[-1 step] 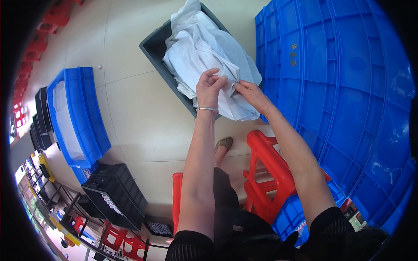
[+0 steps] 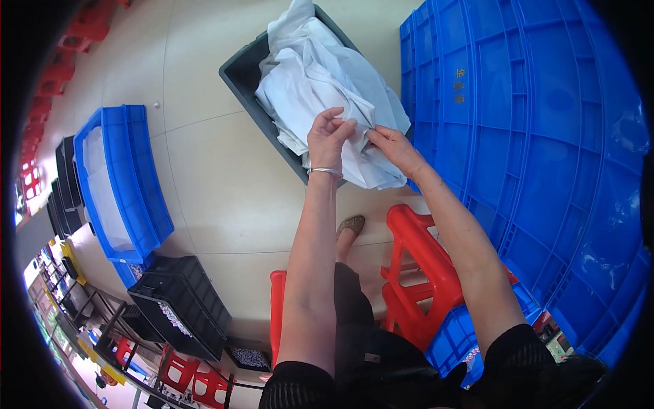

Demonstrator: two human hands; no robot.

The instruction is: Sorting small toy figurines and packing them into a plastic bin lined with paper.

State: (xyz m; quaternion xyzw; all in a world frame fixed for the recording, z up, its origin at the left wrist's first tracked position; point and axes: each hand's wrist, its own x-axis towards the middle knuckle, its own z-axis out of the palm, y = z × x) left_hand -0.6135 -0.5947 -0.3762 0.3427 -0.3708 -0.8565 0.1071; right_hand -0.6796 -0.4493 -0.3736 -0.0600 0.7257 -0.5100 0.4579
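A heap of thin white sheeting [image 2: 306,82], perhaps plastic bags, fills a dark grey tub [image 2: 240,73] on the floor and spills over its near side. Over the heap, my left hand [image 2: 328,142] has its fingers curled in and its thumb against a fold of the sheeting. A metal bangle circles that wrist. Close by on the right, my right hand [image 2: 395,151] pinches an edge of the same sheeting between thumb and fingers. The fold runs between both hands, and their fingertips partly hide it.
Tall blue plastic crates [image 2: 504,123] stand along the right. Red stools [image 2: 419,273] are close beside my legs. On the left sit a blue crate [image 2: 146,184] with white lining and black bins [image 2: 197,300]. A shoe [image 2: 353,223] shows on the tiled floor [image 2: 211,184].
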